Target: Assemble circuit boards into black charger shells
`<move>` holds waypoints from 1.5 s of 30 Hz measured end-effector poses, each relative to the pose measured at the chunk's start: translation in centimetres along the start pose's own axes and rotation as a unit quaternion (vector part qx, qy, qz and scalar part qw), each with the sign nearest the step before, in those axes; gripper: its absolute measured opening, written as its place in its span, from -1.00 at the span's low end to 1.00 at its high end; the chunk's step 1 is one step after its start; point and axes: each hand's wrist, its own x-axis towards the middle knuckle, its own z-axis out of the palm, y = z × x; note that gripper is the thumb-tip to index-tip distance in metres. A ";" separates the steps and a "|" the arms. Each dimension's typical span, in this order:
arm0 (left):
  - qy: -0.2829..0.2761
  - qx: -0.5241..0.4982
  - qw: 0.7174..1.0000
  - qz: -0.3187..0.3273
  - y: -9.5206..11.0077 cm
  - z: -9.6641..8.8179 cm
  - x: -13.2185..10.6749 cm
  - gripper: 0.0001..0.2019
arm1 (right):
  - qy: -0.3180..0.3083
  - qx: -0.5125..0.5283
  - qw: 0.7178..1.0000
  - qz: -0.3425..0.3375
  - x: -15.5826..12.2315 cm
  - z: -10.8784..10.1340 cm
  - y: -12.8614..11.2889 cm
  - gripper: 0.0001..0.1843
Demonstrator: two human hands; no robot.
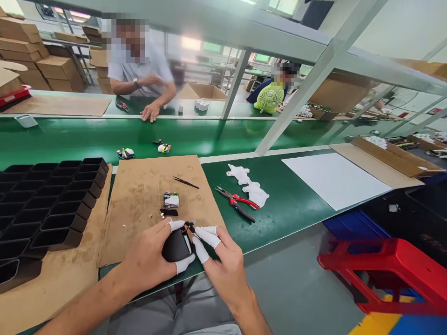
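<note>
My left hand (148, 260), with white finger cots on, is wrapped round a small black plastic housing (175, 246) at the near edge of the cardboard sheet (139, 195). My right hand (223, 263), also in finger cots, pinches a small dark part with wires (190, 227) at the housing's top edge. Just beyond the hands lie a small circuit board (171, 200) and a black piece (169, 212).
Black tweezers (185, 182) lie on the cardboard. Red-handled pliers (236, 203) and spare white finger cots (248, 186) sit on the green mat. Black trays (45, 204) fill the left. Small assemblies (125, 153) ride the conveyor. Other people work across it. A red stool (387, 272) stands right.
</note>
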 end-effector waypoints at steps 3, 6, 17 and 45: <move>-0.011 0.011 1.000 -0.014 0.1 0.1 -0.1 -0.63 | 0.006 -0.047 0.998 -0.029 0.0 0.4 1.0 -0.62; -0.020 0.008 0.999 -0.038 0.1 0.0 -0.2 -0.62 | 0.011 -0.077 0.995 -0.059 -0.1 0.6 2.0 -0.63; -0.017 -0.053 0.992 -0.117 1.1 -0.5 0.4 -0.61 | 0.095 -0.012 0.994 -0.047 0.5 1.3 2.5 -0.71; 0.163 0.117 0.977 0.070 0.1 -0.3 0.0 -0.66 | 0.006 0.011 0.995 0.103 -0.9 3.3 -2.5 -0.72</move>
